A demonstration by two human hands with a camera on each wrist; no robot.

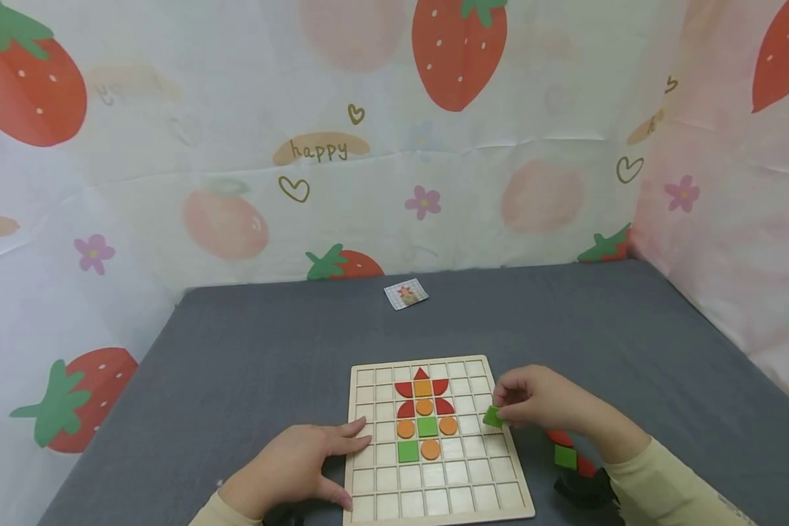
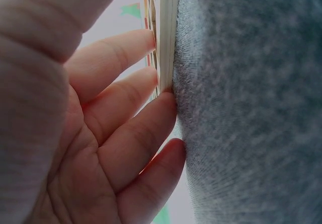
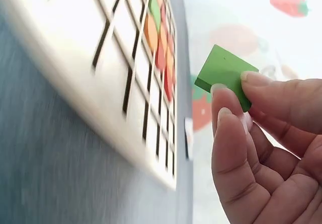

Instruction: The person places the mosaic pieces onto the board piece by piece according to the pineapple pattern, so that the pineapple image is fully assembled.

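A wooden grid board (image 1: 493,471) lies on the dark cloth, bearing red, orange and green pieces laid out in its upper and middle cells. My left hand (image 1: 305,460) rests along the board's left side with fingers extended; in the left wrist view the fingertips touch the board's edge (image 2: 167,43). My right hand (image 1: 546,398) pinches a green square tile (image 3: 224,70) between thumb and fingertips, over the board's right edge. Two green squares (image 1: 408,451) sit in cells near several orange discs (image 1: 430,449). Red pieces (image 1: 404,390) flank an orange square (image 1: 423,388) near the top.
Loose red pieces (image 1: 587,467) and a green square (image 1: 565,457) lie on the cloth right of the board, beneath the right forearm. A small pattern card (image 1: 406,294) lies near the back. A printed fabric backdrop (image 1: 381,212) rises behind the grey cloth (image 1: 269,343).
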